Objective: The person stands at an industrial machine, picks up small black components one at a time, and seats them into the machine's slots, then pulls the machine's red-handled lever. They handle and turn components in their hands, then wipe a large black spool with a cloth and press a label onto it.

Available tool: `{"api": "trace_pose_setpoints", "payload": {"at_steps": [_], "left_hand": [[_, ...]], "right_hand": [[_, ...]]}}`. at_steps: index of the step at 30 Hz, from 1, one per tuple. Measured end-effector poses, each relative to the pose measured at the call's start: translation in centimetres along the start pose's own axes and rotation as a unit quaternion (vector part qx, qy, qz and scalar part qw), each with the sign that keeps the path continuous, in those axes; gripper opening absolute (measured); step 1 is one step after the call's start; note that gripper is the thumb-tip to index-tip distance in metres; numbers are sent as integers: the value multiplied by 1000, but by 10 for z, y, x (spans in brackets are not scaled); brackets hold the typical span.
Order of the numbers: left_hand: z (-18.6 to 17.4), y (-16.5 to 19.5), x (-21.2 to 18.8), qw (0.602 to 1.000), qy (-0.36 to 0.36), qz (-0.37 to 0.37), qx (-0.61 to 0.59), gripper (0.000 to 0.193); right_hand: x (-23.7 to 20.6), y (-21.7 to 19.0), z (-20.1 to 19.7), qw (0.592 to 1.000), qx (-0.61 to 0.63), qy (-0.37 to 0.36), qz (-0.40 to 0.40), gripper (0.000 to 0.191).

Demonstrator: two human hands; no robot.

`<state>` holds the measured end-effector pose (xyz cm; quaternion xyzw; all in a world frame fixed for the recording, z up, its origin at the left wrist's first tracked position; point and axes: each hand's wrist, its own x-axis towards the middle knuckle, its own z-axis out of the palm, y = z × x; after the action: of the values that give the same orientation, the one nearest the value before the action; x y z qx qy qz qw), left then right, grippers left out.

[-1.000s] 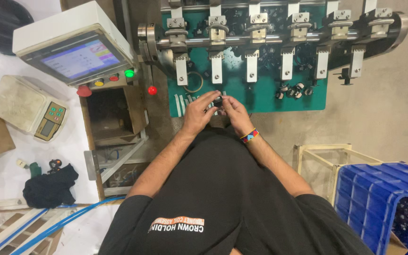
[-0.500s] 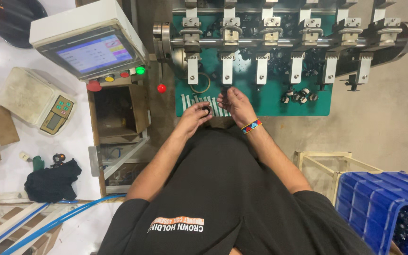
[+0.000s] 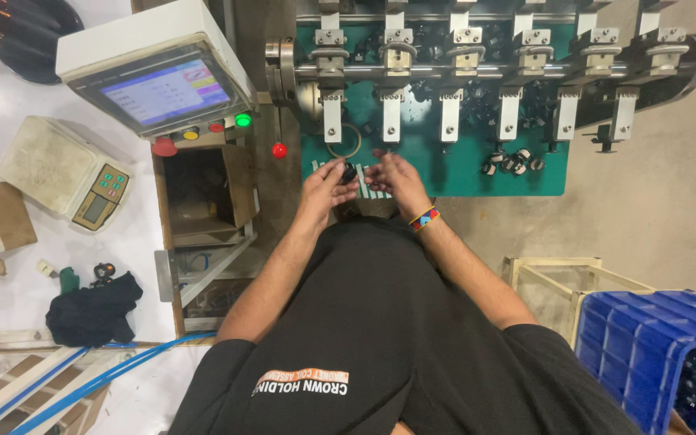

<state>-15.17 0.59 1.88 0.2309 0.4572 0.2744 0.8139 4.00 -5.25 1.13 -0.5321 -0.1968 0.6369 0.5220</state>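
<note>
While the left hand [image 3: 325, 187] pinches a small dark round part [image 3: 349, 173] between thumb and fingertips, the right hand [image 3: 392, 176] sits just beside it at three o'clock, fingers loosely spread and holding nothing that I can make out. Both hover over the near edge of the green surface [image 3: 453, 173], right at a set of pale strips [image 3: 372, 192] lying there. By the look of it, this is the handling step: one part picked up and being readied at the front of the machine. I'd judge the next move calls for a steady two-handed grip and careful lining-up with one of the stations above.

At twelve o'clock from the hands, a wire ring [image 3: 343, 145] lies on the green, and above it runs a row of metal clamp stations [image 3: 477, 72] on a long shaft. Out at two o'clock, a loose cluster of small dark and silver parts [image 3: 509, 161]. At ten o'clock, a red knob [image 3: 279, 150], then the control panel with its lit screen [image 3: 163, 89] and coloured buttons. Farther left, a weighing scale [image 3: 62, 173] on a white floor area; lower down, a dark cloth [image 3: 90, 310] and blue hoses [image 3: 106, 374]. At four o'clock, a pale frame [image 3: 557, 278] and a blue crate [image 3: 662, 354] on the concrete floor.
</note>
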Motion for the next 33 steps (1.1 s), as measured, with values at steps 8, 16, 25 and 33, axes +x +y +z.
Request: {"api": "trace_pose_setpoints", "payload": {"at_steps": [8, 16, 25, 33], "left_hand": [[-2, 3, -1, 997, 19, 43, 56, 53], [-25, 4, -17, 998, 64, 24, 8, 47], [-38, -1, -13, 995, 81, 4, 58, 40], [-32, 9, -16, 997, 55, 38, -28, 34]], "right_hand": [[-7, 8, 25, 960, -246, -73, -113, 38], [14, 7, 29, 985, -141, -92, -47, 27], [22, -3, 33, 985, -137, -104, 26, 30], [40, -3, 62, 990, 73, -88, 76, 23]]}}
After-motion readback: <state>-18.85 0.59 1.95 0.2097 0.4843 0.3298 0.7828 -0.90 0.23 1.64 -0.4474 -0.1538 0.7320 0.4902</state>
